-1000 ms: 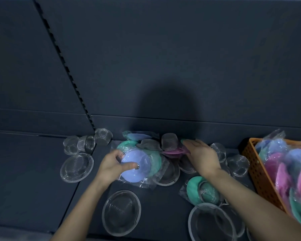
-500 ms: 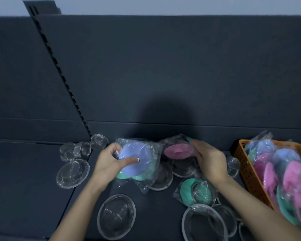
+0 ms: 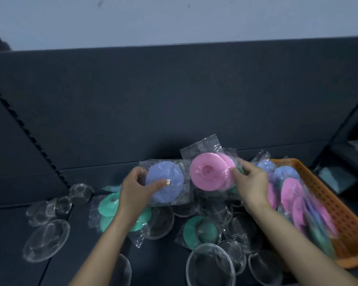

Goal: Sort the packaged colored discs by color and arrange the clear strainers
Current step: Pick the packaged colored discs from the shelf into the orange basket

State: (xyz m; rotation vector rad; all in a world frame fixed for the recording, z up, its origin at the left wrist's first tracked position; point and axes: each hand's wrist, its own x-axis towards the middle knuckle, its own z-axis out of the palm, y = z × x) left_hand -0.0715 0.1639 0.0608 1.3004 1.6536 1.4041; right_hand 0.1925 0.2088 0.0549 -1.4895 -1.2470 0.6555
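Note:
My left hand [image 3: 136,189] grips a packaged blue disc [image 3: 167,178], thumb across its face, lifted above the dark surface. My right hand [image 3: 249,182] pinches a bag of pink discs [image 3: 208,174], held up beside the blue one. Packaged green discs [image 3: 109,205] lie under my left forearm, and another green pack [image 3: 194,231] lies between my arms. Clear strainers sit at the left [image 3: 47,239] and in the foreground [image 3: 210,265]. More clear strainers lie under the raised packs.
An orange basket [image 3: 337,211] at the right holds several packaged pink, blue and green discs [image 3: 293,193]. Small clear strainers [image 3: 80,193] cluster at the far left. A dark upright panel [image 3: 174,100] rises behind the surface.
Both hands have lifted their packs higher and brought them side by side. The camera tilted up, showing the pale wall above the panel.

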